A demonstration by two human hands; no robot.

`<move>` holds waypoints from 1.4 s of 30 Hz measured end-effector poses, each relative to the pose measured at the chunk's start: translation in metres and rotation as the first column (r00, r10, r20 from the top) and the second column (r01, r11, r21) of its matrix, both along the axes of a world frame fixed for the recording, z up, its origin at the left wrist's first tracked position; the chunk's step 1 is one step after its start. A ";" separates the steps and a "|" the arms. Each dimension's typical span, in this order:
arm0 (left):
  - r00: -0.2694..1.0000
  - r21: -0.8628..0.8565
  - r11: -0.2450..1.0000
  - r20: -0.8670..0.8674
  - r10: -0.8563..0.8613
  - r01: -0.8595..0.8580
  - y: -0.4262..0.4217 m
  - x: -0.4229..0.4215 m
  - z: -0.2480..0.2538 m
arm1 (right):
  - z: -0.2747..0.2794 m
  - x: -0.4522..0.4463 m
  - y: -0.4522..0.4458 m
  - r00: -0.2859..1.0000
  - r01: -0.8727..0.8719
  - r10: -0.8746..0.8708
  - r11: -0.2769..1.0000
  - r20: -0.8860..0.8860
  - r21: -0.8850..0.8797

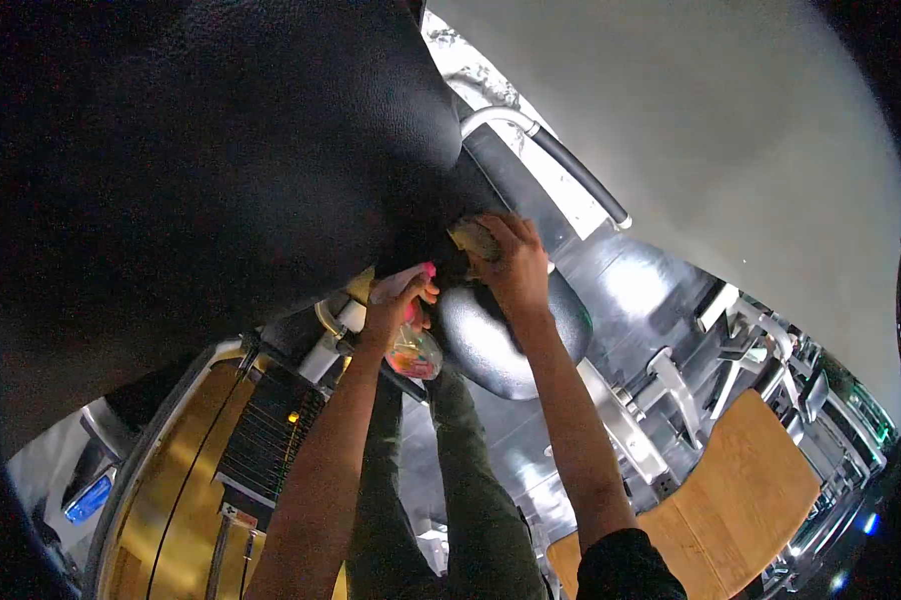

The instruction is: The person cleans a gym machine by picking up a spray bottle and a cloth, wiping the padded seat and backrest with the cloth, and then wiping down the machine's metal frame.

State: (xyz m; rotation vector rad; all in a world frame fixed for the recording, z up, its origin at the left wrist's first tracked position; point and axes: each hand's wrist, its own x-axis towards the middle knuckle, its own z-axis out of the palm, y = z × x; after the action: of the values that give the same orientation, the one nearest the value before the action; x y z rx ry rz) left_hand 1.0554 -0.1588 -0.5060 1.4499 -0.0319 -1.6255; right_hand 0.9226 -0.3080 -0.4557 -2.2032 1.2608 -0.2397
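My left hand [409,302] is wrapped round a clear spray bottle [414,354] with a pink and white top and a colourful label. Higher and to the right, my right hand [511,255] grips a yellowish-grey sponge or cloth [474,238], close to the dark underside of a large black padded surface [221,150]. A round black seat pad [516,335] with a bright reflection lies just below my right hand. Shadow hides where the sponge or cloth meets the padding.
A silver handle with a black grip [579,175] juts out at upper right. At lower left stands a weight stack [269,435] in a yellow-panelled frame. A wooden board [736,485] and metal gym machines [676,395] are at lower right.
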 end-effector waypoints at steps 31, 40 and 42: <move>0.999 -0.125 0.992 -0.035 0.011 -0.015 0.003 0.002 0.003 | -0.005 0.019 0.008 0.974 -0.179 0.172 0.984 -0.150 -0.029; 0.992 -0.178 0.982 0.102 0.073 -0.054 0.021 0.009 0.012 | -0.020 0.036 -0.005 0.991 -0.033 0.007 0.981 -0.134 -0.193; 0.987 -0.205 0.973 0.101 0.124 -0.102 0.030 0.012 0.009 | -0.019 0.046 0.003 0.993 0.028 -0.056 0.966 -0.102 -0.258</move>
State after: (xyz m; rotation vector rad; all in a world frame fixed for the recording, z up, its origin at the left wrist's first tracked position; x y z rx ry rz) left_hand 1.0678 -0.1291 -0.4972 1.3618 -0.1694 -1.4047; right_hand 0.9681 -0.3048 -0.4750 -2.4381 1.4036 -0.3194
